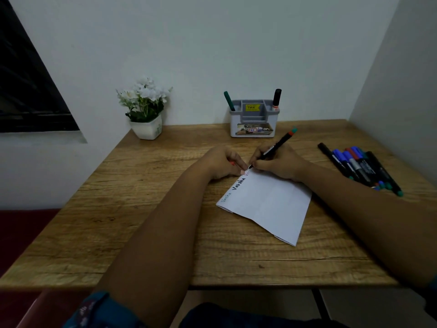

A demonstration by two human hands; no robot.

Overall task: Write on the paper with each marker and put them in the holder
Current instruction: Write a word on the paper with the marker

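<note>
Paper (272,204), folded white sheet, lies angled at mid-bench, far corner under both hands. Along its left edge: a faint green word, a bold black "Varsha", then the start of a red word at the far corner.

Right hand (279,165) grips a black-barrelled marker (274,147), fingers curled round the barrel low down, tip touching the paper at the far corner; the barrel's red-and-teal tail end tilts up and away to the right.

Left hand (224,165) rests on the wooden bench (142,209) just beside the pen tip, fingers curled, fingertips pinning the paper's corner. A bit of red shows inside the curl; cannot tell what it is.

Holder (254,119), grey and white, stands at the far edge near the wall. Green marker (229,101) leans in its left slot, black-capped marker (276,99) stands in its right slot.

Pile of loose markers (359,166), blue, black, red and teal ends, lies at the right, well apart from the paper.

Potted white flowers (145,110) at far left corner.
</note>
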